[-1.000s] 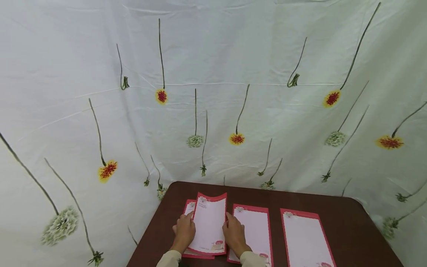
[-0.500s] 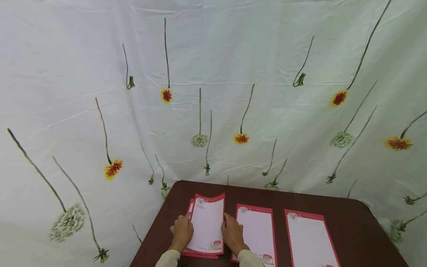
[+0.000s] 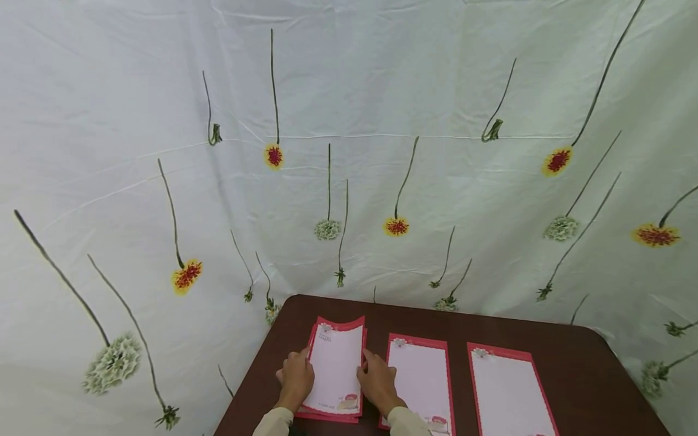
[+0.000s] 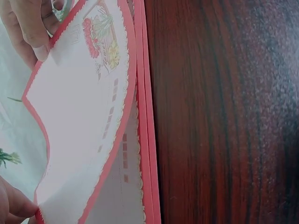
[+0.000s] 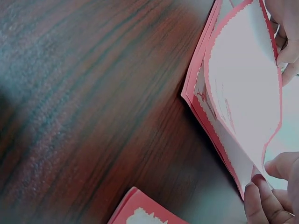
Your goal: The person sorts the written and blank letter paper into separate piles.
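Note:
A white paper sheet with a red border (image 3: 334, 369) is bowed between both hands. It hovers over a stack of similar red-edged sheets (image 4: 148, 140), whose lower edge peeks out beneath it in the head view. My left hand (image 3: 295, 378) pinches the sheet's left edge, and my right hand (image 3: 377, 380) pinches its right edge between thumb and fingers. From the right wrist, the curved sheet (image 5: 245, 79) appears raised above the stack, with the right hand (image 5: 275, 191) at its near edge. Some fingertips are hidden behind the paper.
Two more red-bordered paper piles lie to the right on the dark wooden table (image 3: 583, 387): a middle one (image 3: 421, 381) beside my right hand and a farther one (image 3: 509, 387). Behind the table hangs a white flower-patterned cloth (image 3: 360, 91).
Both hands have carried the sheet slightly left, so it covers more of the stack beneath. The head view has shifted a little. The other two paper piles stay in place.

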A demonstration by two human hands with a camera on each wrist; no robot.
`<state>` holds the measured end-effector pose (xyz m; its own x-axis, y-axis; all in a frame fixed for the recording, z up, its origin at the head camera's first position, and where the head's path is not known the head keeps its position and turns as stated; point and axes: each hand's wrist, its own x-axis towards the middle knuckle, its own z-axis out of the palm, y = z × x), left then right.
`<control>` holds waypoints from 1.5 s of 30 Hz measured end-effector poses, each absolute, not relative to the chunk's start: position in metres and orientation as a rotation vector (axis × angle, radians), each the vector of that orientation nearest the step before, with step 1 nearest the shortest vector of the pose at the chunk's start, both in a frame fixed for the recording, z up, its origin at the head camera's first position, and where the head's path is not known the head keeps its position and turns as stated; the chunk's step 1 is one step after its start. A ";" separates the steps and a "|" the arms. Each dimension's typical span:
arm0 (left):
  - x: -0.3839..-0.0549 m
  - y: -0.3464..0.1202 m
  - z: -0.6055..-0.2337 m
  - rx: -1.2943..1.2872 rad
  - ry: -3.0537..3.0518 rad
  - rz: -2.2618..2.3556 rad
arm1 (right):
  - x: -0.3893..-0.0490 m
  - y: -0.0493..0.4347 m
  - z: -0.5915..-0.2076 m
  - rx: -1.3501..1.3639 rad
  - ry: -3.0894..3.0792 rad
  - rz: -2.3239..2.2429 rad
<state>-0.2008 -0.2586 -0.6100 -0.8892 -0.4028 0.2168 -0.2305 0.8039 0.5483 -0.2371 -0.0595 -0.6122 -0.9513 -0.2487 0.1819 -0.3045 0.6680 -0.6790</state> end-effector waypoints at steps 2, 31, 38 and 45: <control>-0.200 -0.259 -0.610 0.492 -2.677 -0.758 | -0.237 -0.060 -0.613 0.463 -2.814 1.154; -0.195 -0.260 -0.618 0.582 -2.730 -0.911 | -0.233 -0.063 -0.623 0.368 -2.984 1.051; -0.195 -0.260 -0.622 0.608 -2.763 -0.917 | -0.230 -0.060 -0.624 0.364 -2.995 1.043; -0.195 -0.261 -0.623 0.611 -2.763 -0.900 | -0.231 -0.062 -0.625 0.341 -3.011 1.035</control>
